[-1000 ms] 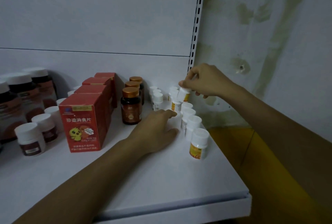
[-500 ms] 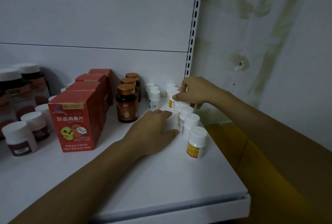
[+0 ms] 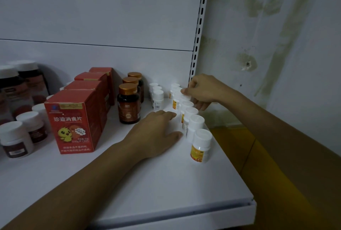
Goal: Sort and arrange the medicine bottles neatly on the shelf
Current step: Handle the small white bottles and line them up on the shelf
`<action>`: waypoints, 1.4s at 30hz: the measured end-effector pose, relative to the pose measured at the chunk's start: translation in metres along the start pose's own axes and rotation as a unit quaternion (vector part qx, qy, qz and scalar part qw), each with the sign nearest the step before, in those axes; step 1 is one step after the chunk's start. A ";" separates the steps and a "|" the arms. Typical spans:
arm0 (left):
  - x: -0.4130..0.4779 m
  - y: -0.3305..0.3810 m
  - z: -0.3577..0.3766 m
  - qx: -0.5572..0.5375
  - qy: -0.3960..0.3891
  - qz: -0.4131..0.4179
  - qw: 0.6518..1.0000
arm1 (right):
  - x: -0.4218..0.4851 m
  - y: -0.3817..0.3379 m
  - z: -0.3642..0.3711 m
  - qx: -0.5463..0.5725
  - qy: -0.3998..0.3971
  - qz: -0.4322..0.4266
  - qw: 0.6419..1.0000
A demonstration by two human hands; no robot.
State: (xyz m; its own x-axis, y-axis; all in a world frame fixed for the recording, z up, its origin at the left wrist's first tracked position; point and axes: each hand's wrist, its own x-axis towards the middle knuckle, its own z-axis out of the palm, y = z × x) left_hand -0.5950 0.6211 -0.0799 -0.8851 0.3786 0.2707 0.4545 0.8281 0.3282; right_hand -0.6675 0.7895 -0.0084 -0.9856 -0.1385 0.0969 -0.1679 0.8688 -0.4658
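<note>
Obs. Right hand (image 3: 202,91) is at the back right corner of the shelf (image 3: 166,183), fingers curled over the cap of one white-capped bottle (image 3: 186,98), pinching it from above. I cannot tell whether its base is down on the shelf, because its neighbours hide it. The bottle sits within the row of orange-labelled bottles (image 3: 196,121), which runs front to back just beside the shelf's right edge. Left hand (image 3: 156,133) lies flat on the shelf, fingers straight and holding nothing. Its fingertips are just beside the row's inner side; I cannot make out whether they touch it.

Judgement: the step in hand is seating this bottle into line. The row looks mostly formed, with the front bottle (image 3: 201,144) standing a little apart from the rest.

Risks from here:
1. The row is tight, caps touching or nearly so. A sideways nudge as my right hand lets go could tip a neighbour, and one fall may take others with it.
2. The row stands near the open right edge, with no lip visible there. An outward push from my left hand would send bottles off the shelf.
3. The bottles look narrow and light, so I expect them to topple easily.
4. The light is low and the back labels are unreadable, so a bottle could end up in the wrong group.
5. The amber bottles (image 3: 128,105) and red boxes (image 3: 73,119) stand to the left, apart from the row. Risk there is low unless my left forearm sweeps back.
</note>
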 end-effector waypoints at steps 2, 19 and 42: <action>0.000 -0.001 -0.001 -0.008 0.010 0.002 1.000 | 0.006 -0.002 -0.003 -0.014 0.010 -0.007 1.000; -0.005 -0.003 -0.009 -0.057 0.097 -0.023 0.993 | 0.033 -0.022 -0.002 -0.182 0.034 -0.036 0.982; -0.128 0.001 -0.073 -0.246 0.207 0.033 0.946 | -0.170 -0.079 0.058 0.393 0.072 -0.150 0.905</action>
State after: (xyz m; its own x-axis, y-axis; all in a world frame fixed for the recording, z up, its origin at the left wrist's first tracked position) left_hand -0.4742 0.5439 -0.0481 -0.7844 0.1433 0.6035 0.5889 0.4774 0.6521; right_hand -0.4880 0.7170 -0.0394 -0.8905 -0.1995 0.4089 -0.4444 0.1888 -0.8757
